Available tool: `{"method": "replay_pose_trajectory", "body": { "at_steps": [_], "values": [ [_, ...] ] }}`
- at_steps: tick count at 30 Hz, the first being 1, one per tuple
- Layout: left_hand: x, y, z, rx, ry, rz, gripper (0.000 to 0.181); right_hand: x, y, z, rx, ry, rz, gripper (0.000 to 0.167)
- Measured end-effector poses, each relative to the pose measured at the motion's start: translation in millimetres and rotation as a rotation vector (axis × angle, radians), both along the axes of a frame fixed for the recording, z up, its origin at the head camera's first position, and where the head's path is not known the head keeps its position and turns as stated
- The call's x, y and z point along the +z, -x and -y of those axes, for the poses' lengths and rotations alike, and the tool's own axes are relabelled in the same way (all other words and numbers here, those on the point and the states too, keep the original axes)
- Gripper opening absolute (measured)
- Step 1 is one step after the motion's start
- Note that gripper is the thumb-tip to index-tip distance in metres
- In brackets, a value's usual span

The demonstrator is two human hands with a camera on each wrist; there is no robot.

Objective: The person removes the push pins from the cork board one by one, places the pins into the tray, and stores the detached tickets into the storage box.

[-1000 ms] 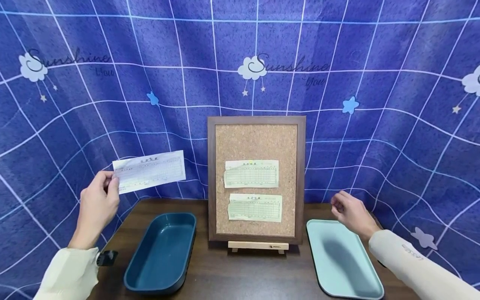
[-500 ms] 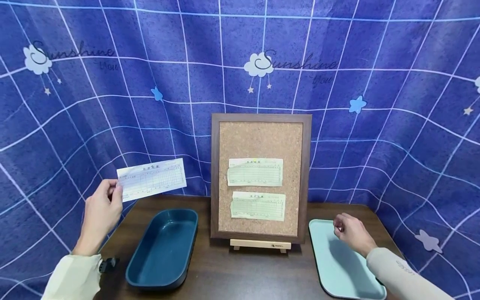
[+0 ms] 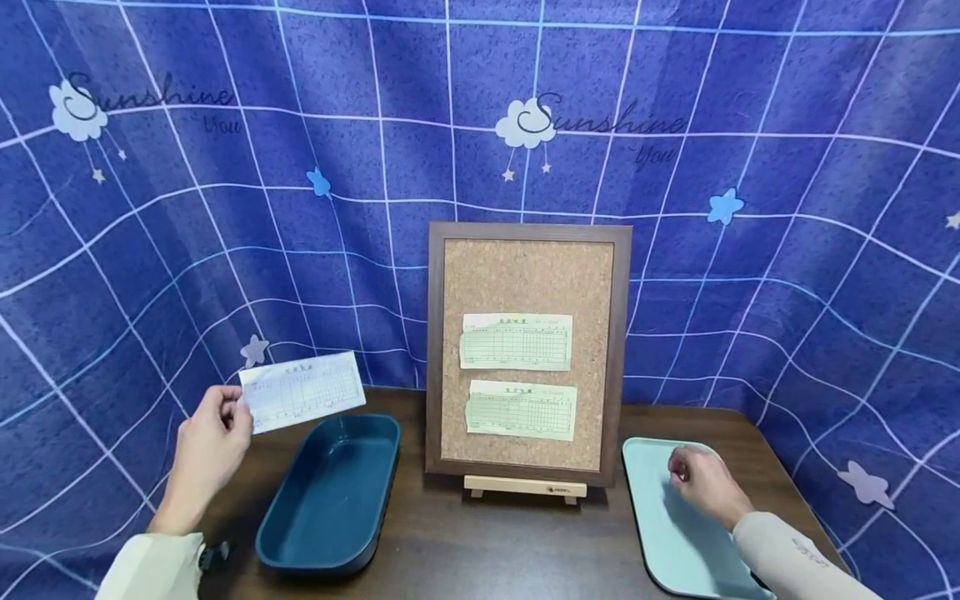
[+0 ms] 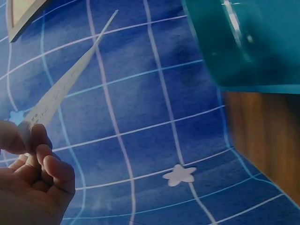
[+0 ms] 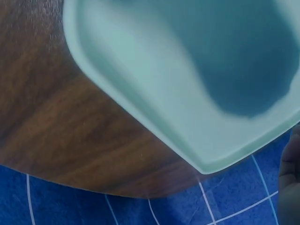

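In the head view my left hand (image 3: 213, 442) pinches a printed paper form (image 3: 303, 390) by its left end, between thumb and fingers. The form is held up nearly level, just behind the dark blue tray (image 3: 326, 567). Seen nearly edge-on in the left wrist view, the paper form (image 4: 61, 91) slants up from the fingertips. My right hand (image 3: 708, 483) hovers over the pale green tray (image 3: 660, 533), fingers loosely curled, nothing visible in them. Only a sliver of the right hand (image 5: 289, 178) shows in the right wrist view.
A framed corkboard (image 3: 528, 275) stands on a small wooden easel (image 3: 525, 486) at the middle of the table (image 3: 480, 542). It bears an upper form (image 3: 516, 342) and a lower form (image 3: 521, 410). A blue patterned curtain (image 3: 420, 75) hangs behind and around.
My left hand has lowered the form from beside the corkboard toward the dark blue tray. My right hand has sunk closer to the pale green tray. The view has shifted slightly.
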State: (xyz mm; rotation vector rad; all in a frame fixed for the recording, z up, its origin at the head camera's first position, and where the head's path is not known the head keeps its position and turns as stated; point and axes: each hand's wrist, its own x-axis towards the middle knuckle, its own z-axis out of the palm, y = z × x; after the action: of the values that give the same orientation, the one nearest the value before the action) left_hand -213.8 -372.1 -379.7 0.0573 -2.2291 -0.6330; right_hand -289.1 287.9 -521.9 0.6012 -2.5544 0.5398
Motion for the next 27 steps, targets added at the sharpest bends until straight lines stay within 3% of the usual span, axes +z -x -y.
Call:
{"method": "replay_pose_trajectory", "body": {
  "at_steps": [6, 14, 17, 20, 24, 27],
  "values": [
    [-32.1, -8.7, 0.2, -0.007, -0.008, 0.077, 0.024, -10.0, -4.6, -0.4, 0.006, -0.016, 0.155, 0.028],
    [-73.0, -12.0, -8.3, 0.031, 0.017, 0.168, 0.017, -20.8, -8.6, -2.2, -0.005, -0.011, 0.189, 0.029],
    [-81.6, -11.2, -10.9, 0.022, 0.042, 0.182, 0.011, -22.7, -8.8, -1.0, -0.013, -0.011, 0.217, 0.028],
    [-86.4, -10.6, -14.1, -0.028, 0.065, 0.214, 0.014, -22.9, -9.7, -0.2, -0.009, -0.007, 0.236, 0.027],
    [-91.1, -11.2, -16.2, -0.114, 0.096, 0.31, 0.024, -21.5, -9.8, 1.2, -0.029, -0.001, 0.251, 0.027],
    [-94.0, -12.1, -16.7, -0.147, 0.125, 0.384, 0.025, -19.7, -8.7, 2.8, -0.035, 0.004, 0.254, 0.026]
  ]
}}
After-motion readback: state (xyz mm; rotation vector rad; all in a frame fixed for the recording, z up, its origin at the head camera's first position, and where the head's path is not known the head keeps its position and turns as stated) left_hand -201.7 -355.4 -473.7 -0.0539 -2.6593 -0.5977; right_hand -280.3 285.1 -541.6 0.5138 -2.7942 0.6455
